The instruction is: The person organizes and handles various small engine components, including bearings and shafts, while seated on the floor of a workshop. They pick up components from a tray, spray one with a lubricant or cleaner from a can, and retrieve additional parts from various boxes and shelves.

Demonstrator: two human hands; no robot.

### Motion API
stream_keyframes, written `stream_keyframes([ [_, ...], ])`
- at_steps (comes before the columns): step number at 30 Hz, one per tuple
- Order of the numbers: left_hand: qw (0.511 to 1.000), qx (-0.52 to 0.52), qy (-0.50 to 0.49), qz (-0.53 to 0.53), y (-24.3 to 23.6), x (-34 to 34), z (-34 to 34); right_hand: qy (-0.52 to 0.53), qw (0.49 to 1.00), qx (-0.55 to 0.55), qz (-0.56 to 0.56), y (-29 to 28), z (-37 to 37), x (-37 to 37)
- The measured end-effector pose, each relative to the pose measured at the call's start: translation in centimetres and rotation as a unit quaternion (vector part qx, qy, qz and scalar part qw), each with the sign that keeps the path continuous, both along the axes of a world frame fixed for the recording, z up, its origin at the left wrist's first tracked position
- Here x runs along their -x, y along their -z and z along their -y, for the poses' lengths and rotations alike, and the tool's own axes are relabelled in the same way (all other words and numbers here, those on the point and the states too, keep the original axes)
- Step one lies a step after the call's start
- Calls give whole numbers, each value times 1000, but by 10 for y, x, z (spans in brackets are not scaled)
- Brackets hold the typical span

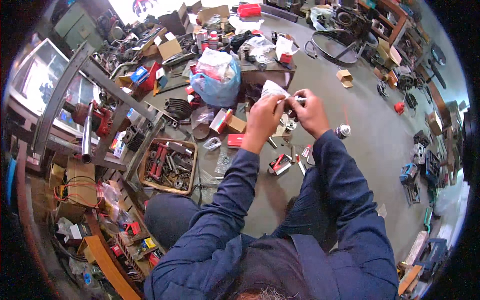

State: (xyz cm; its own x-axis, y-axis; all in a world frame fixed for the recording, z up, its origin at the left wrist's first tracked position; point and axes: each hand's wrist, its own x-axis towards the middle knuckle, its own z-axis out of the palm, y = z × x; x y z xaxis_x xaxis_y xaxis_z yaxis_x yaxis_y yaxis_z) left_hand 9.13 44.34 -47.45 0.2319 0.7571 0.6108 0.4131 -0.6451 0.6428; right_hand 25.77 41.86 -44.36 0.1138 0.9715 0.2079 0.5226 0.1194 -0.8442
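Both of my hands are raised close together over the floor. My left hand [264,120] pinches a white crumpled piece [274,89] that sticks up past its fingers; cloth or paper, I cannot tell which. Beside it, my right hand [311,116] has its fingers closed on a small metallic part [301,100], mostly covered by the fingers. The fingertips of the two hands nearly meet. Beneath them lie a round metal part [289,125] and a small red-and-black box [280,164]. A spray can [343,131] stands right of my right wrist.
A basket [190,188] of tools and metal parts sits left of my knees. Beyond it are a finned cylinder [177,108] and a stuffed blue plastic bag [216,85]. A metal frame [107,80] rises at left. Engine parts [405,80] line the right side.
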Motion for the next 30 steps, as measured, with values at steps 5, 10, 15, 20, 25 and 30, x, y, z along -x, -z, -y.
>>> stream_keyframes([
  [5,992,-52,-74,90,8,-28,11,68,988,33,-132,2,-4,1],
  [10,983,-51,-106,141,14,-41,15,149,981,-31,-122,2,-4,10],
  [15,983,35,-81,160,12,-43,21,163,983,-46,-75,-4,2,20],
  [20,963,81,-52,250,15,-40,21,26,968,-190,159,-10,-1,21],
  [25,603,396,230,653,25,-25,-2,-124,923,-242,273,-8,4,33],
  [30,644,369,126,659,38,-15,-12,-189,925,-215,252,-9,4,54],
])
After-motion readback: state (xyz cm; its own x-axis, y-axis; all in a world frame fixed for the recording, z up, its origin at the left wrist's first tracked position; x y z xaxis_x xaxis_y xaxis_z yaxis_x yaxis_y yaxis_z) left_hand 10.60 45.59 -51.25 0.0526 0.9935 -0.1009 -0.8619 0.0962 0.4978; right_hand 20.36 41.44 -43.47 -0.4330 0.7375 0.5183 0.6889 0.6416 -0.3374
